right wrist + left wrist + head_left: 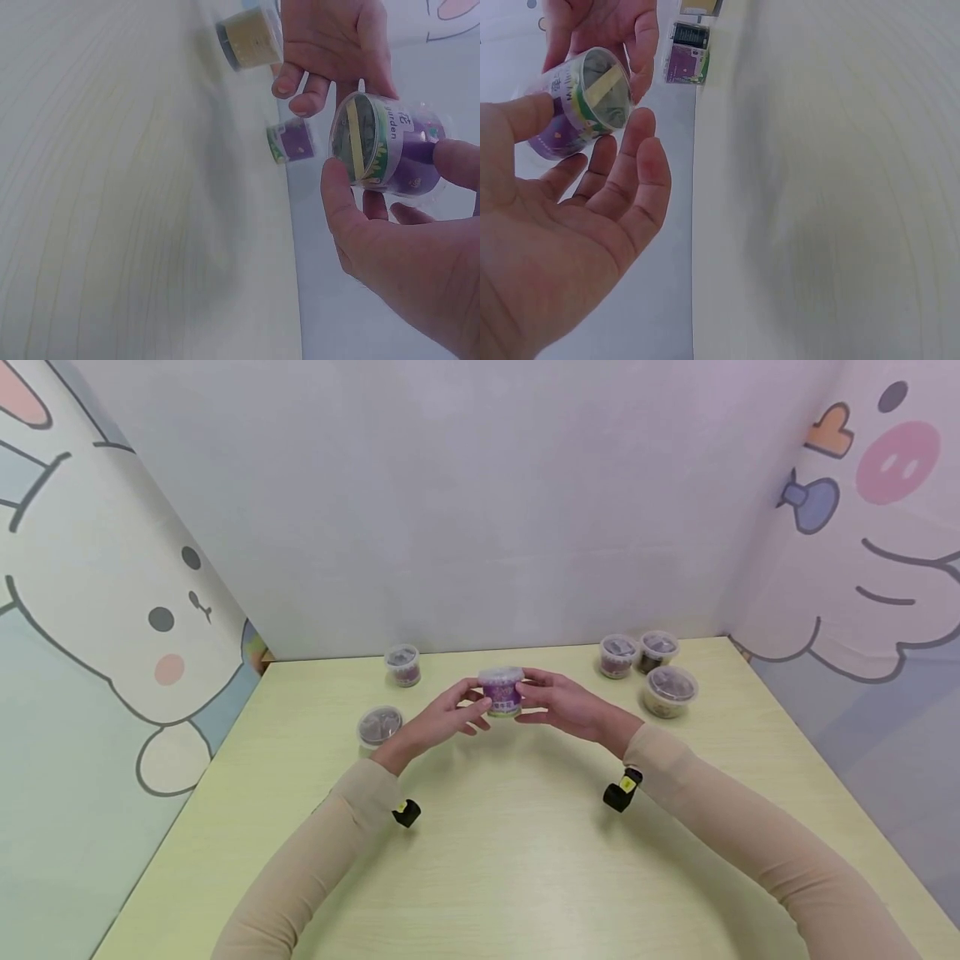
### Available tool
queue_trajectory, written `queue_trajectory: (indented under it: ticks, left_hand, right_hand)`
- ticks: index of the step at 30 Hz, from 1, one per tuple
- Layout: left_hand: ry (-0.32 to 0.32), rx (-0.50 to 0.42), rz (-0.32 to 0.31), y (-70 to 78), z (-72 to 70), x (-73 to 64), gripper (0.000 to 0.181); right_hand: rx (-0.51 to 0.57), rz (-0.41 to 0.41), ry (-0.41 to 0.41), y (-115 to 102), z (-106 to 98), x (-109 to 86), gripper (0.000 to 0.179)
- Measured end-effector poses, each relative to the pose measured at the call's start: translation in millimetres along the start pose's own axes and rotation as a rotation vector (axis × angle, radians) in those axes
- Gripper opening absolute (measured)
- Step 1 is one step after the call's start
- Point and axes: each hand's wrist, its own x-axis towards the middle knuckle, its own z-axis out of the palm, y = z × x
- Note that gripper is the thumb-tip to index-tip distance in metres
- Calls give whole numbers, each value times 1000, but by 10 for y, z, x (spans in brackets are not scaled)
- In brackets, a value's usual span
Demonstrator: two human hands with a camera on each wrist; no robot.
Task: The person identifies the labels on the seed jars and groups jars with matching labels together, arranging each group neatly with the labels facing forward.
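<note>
A small lidded plastic cup [501, 692] with a purple label is held up above the table, between both hands. My left hand [447, 717] grips it from the left, thumb on the label and the other fingers partly curled beneath. From the right my right hand [564, 700] holds the same cup, its thumb on the label side and fingers round the far side. Through the clear base of the cup [606, 88], a pale flat strip and dark contents show in the left wrist view. The right wrist view shows the cup [409, 154] with its green-edged label.
On the left stand a small purple-labelled cup [403, 667] near the back edge and a wider lidded tub [378, 727] beside my left wrist. At the back right are two small cups [617, 658] [658, 652] and a wider tub [670, 693]. A wall [480, 510] rises behind the table [495, 860].
</note>
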Motion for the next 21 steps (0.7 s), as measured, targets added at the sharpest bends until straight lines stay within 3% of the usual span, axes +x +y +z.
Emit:
queue_trajectory:
  ticks: [11,21]
  left_hand:
    - [-4,22,-23,27,-19,-13,48]
    - [-8,46,-48,34,-83,-26,51]
  right_hand:
    - [-13,14,0,3,-9,-2,61]
    - [-40,2,-57,-10,-13,-20,64]
